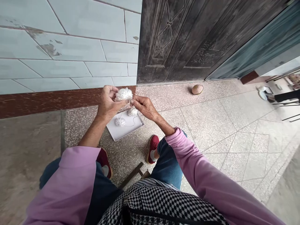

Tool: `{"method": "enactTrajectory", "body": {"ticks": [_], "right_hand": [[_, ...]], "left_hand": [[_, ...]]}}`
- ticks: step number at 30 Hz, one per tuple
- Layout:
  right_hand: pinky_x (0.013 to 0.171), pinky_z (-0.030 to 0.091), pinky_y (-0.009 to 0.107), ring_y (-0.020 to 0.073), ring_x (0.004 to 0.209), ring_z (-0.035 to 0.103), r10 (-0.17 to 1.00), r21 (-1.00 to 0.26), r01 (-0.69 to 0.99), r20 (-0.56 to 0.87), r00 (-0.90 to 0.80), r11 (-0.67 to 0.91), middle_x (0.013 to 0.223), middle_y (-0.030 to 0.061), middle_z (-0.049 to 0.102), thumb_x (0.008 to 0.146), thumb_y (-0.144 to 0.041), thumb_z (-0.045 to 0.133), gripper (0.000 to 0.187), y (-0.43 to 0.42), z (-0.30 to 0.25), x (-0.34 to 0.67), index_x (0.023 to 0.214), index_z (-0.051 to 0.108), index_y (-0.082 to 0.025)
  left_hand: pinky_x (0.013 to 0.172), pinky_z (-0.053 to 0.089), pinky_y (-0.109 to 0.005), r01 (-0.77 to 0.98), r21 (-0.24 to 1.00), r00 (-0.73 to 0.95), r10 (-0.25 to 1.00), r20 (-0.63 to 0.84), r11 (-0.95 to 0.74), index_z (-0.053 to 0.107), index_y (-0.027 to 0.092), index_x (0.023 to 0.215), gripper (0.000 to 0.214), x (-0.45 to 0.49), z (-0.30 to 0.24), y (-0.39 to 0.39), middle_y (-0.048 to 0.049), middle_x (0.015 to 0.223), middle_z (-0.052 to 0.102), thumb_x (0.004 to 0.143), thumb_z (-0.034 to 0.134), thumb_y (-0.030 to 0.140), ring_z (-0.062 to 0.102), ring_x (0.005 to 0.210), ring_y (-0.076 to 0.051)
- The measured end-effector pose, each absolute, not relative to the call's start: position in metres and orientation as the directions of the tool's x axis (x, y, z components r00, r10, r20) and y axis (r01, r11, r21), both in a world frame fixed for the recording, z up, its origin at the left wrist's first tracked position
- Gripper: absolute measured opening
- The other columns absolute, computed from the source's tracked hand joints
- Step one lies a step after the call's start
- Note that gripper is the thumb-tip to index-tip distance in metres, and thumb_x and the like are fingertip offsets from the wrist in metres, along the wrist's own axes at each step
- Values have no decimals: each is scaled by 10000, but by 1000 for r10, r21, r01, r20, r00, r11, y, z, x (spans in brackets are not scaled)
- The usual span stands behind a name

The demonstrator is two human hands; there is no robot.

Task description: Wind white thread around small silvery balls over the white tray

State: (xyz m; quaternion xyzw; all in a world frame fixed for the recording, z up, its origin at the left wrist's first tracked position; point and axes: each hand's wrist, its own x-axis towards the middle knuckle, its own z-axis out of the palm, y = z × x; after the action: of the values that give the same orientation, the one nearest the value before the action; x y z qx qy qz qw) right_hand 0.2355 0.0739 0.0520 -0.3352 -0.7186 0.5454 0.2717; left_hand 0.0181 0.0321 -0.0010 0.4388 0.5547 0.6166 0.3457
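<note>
Wall: a pale blue tile wall (70, 47) is rising on my left, chipped in places, with a reddish-brown skirting (47, 104) running along its foot.
Door: a dark embossed metal door (187, 40) is standing to the right of the wall, closed as far as I can see.
Floor: speckled terrazzo (211, 125) is stretching under everything in front of me.
Me: I am sitting with a wooden stool leg (132, 175) showing below me, wearing pink sleeves (187, 159), a checked black-and-white apron (161, 203), blue jeans (168, 165) and red shoes (153, 149).
Tray: a shallow white tray (117, 131) is lying on the floor just ahead of my feet.
Tray contents: two small white pompoms (120, 122) are resting in the tray, joined by a thin thread (131, 123).
Hands: my hands are together, just above the tray.
Left hand: my left hand (108, 103) is cupping the white thread pompom (123, 94) from its left side.
Right hand: my right hand (145, 107) is pinching the pompom's lower right edge with its fingertips (131, 101).
Pompom: it is staying in the air between my hands, above the tray.
Near the door: a small domed tan object (197, 89) is sitting on the floor.
</note>
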Motion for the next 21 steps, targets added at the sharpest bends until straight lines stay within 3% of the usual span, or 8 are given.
{"method": "enactTrajectory", "body": {"ticks": [5, 11, 16, 21], "right_hand": [[848, 443, 394, 217, 825, 473, 831, -973, 151, 64, -553, 175, 773, -31, 479, 1220, -497, 1000, 621, 87, 58, 246, 767, 642, -267], [823, 442, 411, 230, 840, 449, 875, -969, 202, 31, -483, 146, 737, -25, 415, 1192, -551, 1023, 696, 94, 55, 247, 717, 579, -302], [777, 426, 397, 215, 797, 434, 857, -982, 145, 27, -515, 118, 727, -26, 419, 1208, -649, 963, 723, 99, 41, 239, 727, 550, -301], [767, 421, 371, 213, 808, 445, 823, -978, 112, 81, -562, 173, 747, -17, 433, 1153, -908, 882, 827, 104, 28, 233, 739, 502, -300]], "left_hand": [[868, 615, -411, 117, 988, -131, 985, 114, -99, 803, 255, 1202, 624, 25, 11, 17, -44, 1072, 866, 673, 1123, 344, 804, 981, -302], [820, 635, -401, -70, 998, 130, 991, 13, -4, 862, 215, 1265, 622, 26, 32, 1, -43, 1065, 870, 719, 1152, 292, 804, 947, -286], [766, 661, -392, -257, 966, 119, 992, 31, 1, 831, 255, 1209, 628, 29, 42, -5, -54, 1048, 849, 684, 1174, 288, 816, 918, -293], [799, 697, -382, -313, 948, -73, 997, 39, -61, 795, 256, 1189, 698, 28, 37, 4, -83, 1120, 863, 628, 1204, 319, 813, 967, -284]]}}
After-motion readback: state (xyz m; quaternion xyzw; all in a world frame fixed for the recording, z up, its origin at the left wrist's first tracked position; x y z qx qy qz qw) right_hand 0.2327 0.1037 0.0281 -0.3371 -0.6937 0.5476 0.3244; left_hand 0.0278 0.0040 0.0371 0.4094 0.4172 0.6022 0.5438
